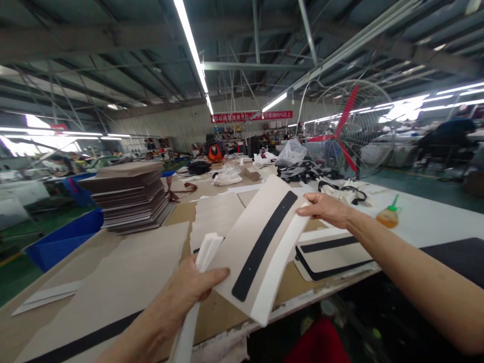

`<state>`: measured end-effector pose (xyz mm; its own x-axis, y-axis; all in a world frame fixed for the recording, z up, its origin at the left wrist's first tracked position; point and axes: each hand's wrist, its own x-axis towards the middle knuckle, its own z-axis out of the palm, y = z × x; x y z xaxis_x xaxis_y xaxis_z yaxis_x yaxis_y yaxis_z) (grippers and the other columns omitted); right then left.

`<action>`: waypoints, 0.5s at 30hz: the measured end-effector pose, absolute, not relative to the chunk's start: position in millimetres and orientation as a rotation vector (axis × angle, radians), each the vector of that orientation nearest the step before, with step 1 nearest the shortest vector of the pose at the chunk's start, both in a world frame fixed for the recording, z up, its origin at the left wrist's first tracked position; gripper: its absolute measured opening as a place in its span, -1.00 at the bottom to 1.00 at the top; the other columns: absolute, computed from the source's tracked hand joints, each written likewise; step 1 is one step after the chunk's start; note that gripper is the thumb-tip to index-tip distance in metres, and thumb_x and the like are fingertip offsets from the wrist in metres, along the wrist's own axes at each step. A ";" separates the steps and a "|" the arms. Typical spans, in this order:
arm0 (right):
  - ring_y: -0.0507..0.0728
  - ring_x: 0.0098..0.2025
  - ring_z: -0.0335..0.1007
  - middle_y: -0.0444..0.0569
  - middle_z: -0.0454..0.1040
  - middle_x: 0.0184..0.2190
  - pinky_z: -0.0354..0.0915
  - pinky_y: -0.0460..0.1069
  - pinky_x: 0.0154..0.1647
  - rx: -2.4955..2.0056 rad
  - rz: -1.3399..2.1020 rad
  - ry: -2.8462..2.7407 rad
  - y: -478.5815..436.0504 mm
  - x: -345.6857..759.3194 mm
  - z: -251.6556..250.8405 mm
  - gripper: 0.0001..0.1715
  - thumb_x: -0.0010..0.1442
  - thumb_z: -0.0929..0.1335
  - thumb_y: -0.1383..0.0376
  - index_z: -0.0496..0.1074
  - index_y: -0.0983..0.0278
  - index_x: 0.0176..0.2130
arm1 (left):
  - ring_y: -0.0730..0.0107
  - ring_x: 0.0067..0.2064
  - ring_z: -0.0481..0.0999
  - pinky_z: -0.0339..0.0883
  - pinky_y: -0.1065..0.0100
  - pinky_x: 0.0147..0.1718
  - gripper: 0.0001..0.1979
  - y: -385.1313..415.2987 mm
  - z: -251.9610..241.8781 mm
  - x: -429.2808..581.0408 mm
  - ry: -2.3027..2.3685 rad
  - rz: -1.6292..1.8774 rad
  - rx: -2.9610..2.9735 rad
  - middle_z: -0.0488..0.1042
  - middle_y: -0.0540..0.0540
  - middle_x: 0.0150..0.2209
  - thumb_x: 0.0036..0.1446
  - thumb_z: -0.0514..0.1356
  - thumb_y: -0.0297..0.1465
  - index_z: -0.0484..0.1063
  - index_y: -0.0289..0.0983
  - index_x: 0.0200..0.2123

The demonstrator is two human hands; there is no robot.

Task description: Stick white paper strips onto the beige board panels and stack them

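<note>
A beige panel (242, 239) is held tilted above the table. A black band with rounded ends (260, 252) runs along it, and a white strip (278, 269) lies along its right edge. My right hand (328, 207) is closed, pinching the upper right edge where panel and strip meet. My left hand (181, 287) is closed around a bundle of white strips (207, 249), its thumb pressing on the panel's lower left edge. Beneath my right forearm lie beige pieces with black bands (340, 252). Larger beige sheets (121, 272) cover the table at left.
A tall stack of brown and beige sheets (130, 196) stands at left, near a blue bin (64, 242). At right are a bottle with orange liquid (388, 216), black straps (306, 172) and a large fan (348, 131). Another person (214, 150) is at the table's far end.
</note>
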<state>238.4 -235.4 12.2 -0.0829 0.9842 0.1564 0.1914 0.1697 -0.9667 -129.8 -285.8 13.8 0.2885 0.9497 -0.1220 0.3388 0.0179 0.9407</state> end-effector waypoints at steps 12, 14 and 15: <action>0.21 -0.26 0.46 -0.02 0.58 -0.37 0.32 0.10 -0.11 -1.451 0.560 -1.502 -256.2 387.3 -36.5 -0.67 -0.13 0.51 0.18 0.53 0.31 -0.35 | 0.20 -0.23 0.41 0.28 0.27 -0.28 -0.86 -258.0 31.4 20.5 1.152 0.547 3.109 0.45 -0.09 -0.34 0.01 0.08 -0.56 0.36 -0.26 -0.36; 0.24 -0.27 0.45 0.04 0.57 -0.36 0.33 0.10 -0.14 -1.470 0.426 -1.469 -259.2 409.1 -57.1 -0.70 -0.11 0.49 0.18 0.51 0.32 -0.37 | 0.15 -0.17 0.39 0.31 0.23 -0.27 -0.87 -258.4 9.9 46.4 0.985 0.555 3.280 0.43 -0.13 -0.30 0.08 0.05 -0.58 0.35 -0.27 -0.34; 0.25 -0.27 0.45 0.07 0.57 -0.36 0.33 0.10 -0.16 -1.478 0.376 -1.451 -260.7 418.8 -69.0 -0.70 -0.10 0.48 0.17 0.51 0.31 -0.36 | 0.14 -0.17 0.38 0.32 0.22 -0.29 -0.87 -259.0 -2.5 58.5 0.894 0.539 3.330 0.42 -0.14 -0.30 0.14 0.04 -0.56 0.34 -0.28 -0.34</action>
